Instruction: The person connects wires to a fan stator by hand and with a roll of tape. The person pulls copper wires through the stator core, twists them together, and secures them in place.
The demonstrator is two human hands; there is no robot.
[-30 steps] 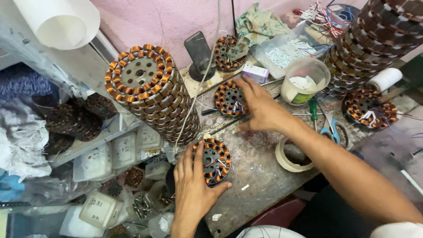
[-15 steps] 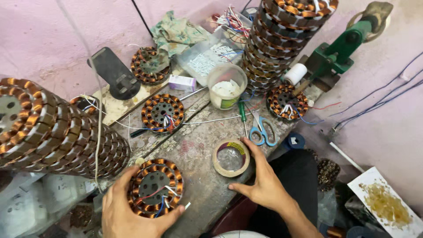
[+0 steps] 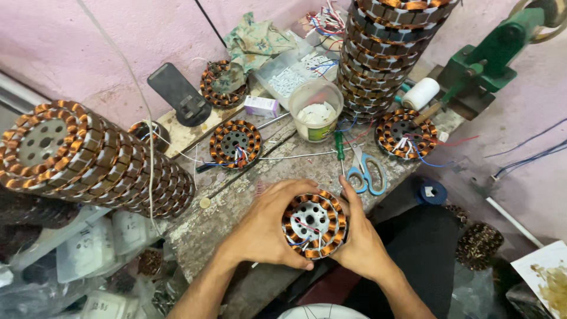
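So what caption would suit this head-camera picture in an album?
Left hand and right hand cup a copper-wound stator over a cluttered workbench, blue scissors nearby.

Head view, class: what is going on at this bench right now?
A person grips a round copper-wound stator with both hands, the left hand and the right hand wrapped around its sides, at the near edge of a worn bench. More stators lie on the bench, and tall stacks of them stand at the left and at the back. Scissors, a screwdriver and a plastic tub lie just beyond the hands.
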